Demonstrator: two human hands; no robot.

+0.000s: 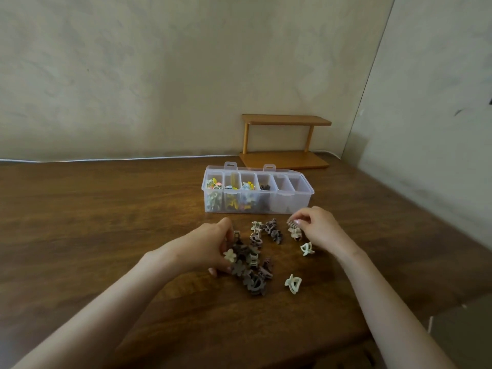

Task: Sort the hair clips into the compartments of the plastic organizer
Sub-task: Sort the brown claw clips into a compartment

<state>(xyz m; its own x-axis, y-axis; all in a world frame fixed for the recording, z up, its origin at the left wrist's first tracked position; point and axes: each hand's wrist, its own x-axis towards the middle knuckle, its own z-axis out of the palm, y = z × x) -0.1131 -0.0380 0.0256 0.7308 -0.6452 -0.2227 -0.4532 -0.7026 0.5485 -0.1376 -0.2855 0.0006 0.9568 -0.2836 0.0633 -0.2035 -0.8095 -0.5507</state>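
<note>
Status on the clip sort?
Left hand gripping into loose clip pile. Right hand pinching brown clip. Organizer: four compartments hold clips, two empty. Nothing blocking.

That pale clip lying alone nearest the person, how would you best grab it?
Probably straight down from above, with thumb and finger pinching the cream clip across its width. It lies apart from the brown pile, with bare table on both sides, so the fingers have room to close.
</note>
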